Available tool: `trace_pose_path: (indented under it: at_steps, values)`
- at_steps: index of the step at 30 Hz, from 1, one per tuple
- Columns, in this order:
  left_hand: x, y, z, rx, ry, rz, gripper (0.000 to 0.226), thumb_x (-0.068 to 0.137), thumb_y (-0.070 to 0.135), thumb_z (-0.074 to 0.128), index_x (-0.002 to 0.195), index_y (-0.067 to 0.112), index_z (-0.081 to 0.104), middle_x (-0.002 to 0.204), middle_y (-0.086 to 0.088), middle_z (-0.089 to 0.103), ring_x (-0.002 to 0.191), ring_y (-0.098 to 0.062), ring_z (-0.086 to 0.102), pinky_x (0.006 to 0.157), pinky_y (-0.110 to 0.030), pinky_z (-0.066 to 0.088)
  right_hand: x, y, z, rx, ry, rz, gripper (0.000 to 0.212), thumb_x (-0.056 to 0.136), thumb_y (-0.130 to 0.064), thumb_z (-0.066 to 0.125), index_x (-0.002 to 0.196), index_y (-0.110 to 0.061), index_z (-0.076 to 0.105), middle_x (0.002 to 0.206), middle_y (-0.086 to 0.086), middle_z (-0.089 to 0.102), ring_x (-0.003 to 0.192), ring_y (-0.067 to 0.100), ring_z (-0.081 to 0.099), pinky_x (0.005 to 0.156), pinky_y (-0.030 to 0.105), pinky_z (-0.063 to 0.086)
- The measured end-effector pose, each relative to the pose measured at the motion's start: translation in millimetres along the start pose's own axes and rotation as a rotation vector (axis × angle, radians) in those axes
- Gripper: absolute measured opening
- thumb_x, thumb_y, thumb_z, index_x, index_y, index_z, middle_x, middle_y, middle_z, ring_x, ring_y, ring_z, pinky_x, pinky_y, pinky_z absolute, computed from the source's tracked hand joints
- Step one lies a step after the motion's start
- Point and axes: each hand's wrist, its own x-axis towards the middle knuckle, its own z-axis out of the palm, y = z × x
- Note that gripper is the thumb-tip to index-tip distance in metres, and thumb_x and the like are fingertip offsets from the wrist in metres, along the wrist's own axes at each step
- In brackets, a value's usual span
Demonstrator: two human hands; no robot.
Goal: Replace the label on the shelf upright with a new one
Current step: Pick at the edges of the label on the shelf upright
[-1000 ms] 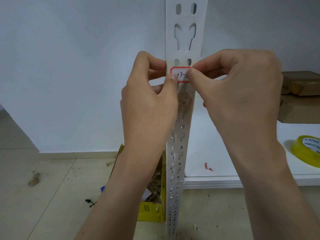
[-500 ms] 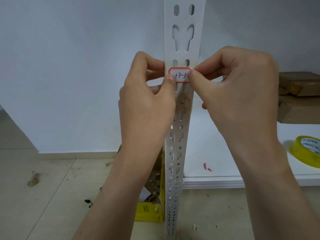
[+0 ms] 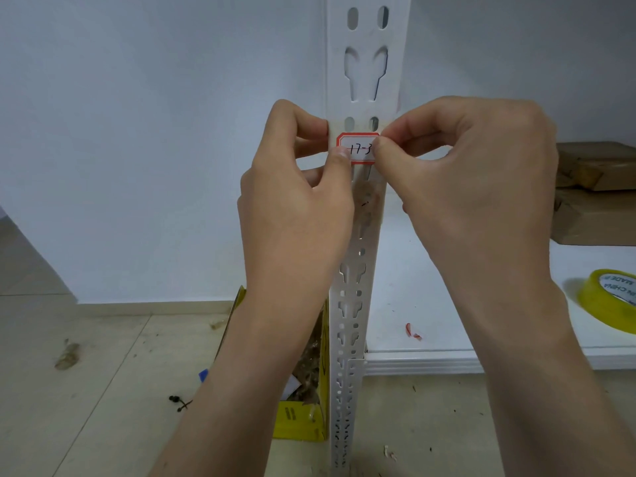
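Sliding outward over the past second, the thumb of the right hand (image 3: 475, 187) now uncovers the full handwritten "17-3" on the red-bordered label (image 3: 358, 148), where only "17-" showed before; the label itself sits at the same height on the white shelf upright (image 3: 364, 63), just below a pair of oval slots. Each hand's grip is pressed together on the label: the right thumb and forefinger pinch its right edge, while the thumb of the left hand (image 3: 296, 208) presses its left edge against the metal, with the other fingers curled round the upright's left side. A brown smudged patch (image 3: 366, 201) marks the upright directly beneath the label. To the right, a white shelf board (image 3: 430, 304) carries a small red scrap (image 3: 412, 332), a roll of yellow tape (image 3: 609, 304) and brown cardboard boxes (image 3: 595, 201) toward the back. An open yellow box (image 3: 303, 421) of scraps stands on the floor (image 3: 103, 373), just beside the upright's foot, partly hidden by the left forearm.
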Motion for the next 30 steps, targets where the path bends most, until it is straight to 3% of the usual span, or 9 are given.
trace_pose_path:
  at_steps: [4,7,14,19,30]
  values:
    - [0,0,-1,0.012,0.003,0.007,0.016,0.101,0.026,0.067,0.098,0.027,0.051,0.107,0.016,0.073,0.081,0.002,0.074,0.077,-0.032,0.064,-2,0,2,-0.009,-0.007,-0.025,0.007,0.087,-0.036,0.072,0.081,-0.036,0.075,0.074,-0.016,0.073,0.065,0.007,0.068,0.074,0.038,0.060]
    - [1,0,-1,-0.001,0.002,-0.004,0.016,0.100,0.027,0.067,0.097,0.028,0.052,0.107,0.016,0.073,0.079,-0.001,0.075,0.077,-0.034,0.064,-2,2,2,0.021,0.010,-0.026,0.007,0.085,-0.036,0.072,0.079,-0.035,0.075,0.072,-0.017,0.073,0.067,0.017,0.070,0.071,0.049,0.060]
    - [1,0,-1,0.005,0.005,-0.006,0.019,0.100,0.028,0.068,0.094,0.032,0.050,0.109,0.016,0.073,0.081,-0.002,0.076,0.078,-0.034,0.064,-3,6,5,0.036,0.016,-0.022,0.009,0.083,-0.039,0.071,0.078,-0.033,0.075,0.075,-0.014,0.074,0.073,0.031,0.070,0.069,0.055,0.057]
    - [1,-1,-1,0.012,0.011,0.001,0.020,0.100,0.028,0.068,0.093,0.034,0.050,0.108,0.017,0.073,0.087,0.007,0.073,0.079,-0.033,0.065,-1,9,6,0.037,0.016,-0.022,0.011,0.083,-0.042,0.071,0.077,-0.033,0.074,0.076,-0.013,0.074,0.074,0.032,0.070,0.070,0.056,0.057]
    - [0,0,-1,0.002,0.009,0.001,0.017,0.100,0.025,0.067,0.094,0.031,0.052,0.107,0.016,0.073,0.085,0.005,0.073,0.079,-0.036,0.064,-1,8,8,0.051,0.017,-0.023,0.007,0.083,-0.042,0.070,0.083,-0.036,0.075,0.074,-0.012,0.075,0.076,0.033,0.071,0.070,0.057,0.057]
